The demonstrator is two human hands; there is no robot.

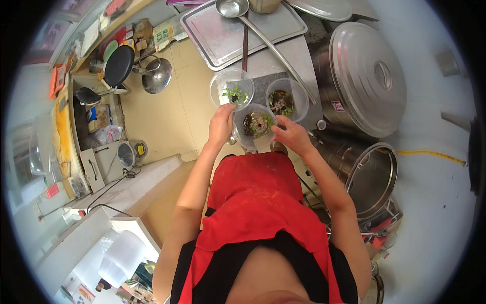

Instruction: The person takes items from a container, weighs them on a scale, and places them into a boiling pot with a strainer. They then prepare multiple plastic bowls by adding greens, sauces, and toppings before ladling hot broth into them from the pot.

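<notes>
Three round clear plastic tubs stand close together in front of me. The nearest tub holds chopped greens and brownish and dark pieces. My right hand grips its right rim, with thumb and fingers at the edge. My left hand has its fingertips where this tub meets the left tub, which has green leaves inside; which rim they hold, I cannot tell. The right tub contains dark and pale pieces with some greens. Behind them a long-handled metal ladle lies over a metal tray, beside dark chopsticks.
A large lidded metal pot stands at the right, with an open metal barrel nearer me. A small cup sits near the pot's base. At the left are a round black stool and cluttered shelves. Translucent containers are stacked lower left.
</notes>
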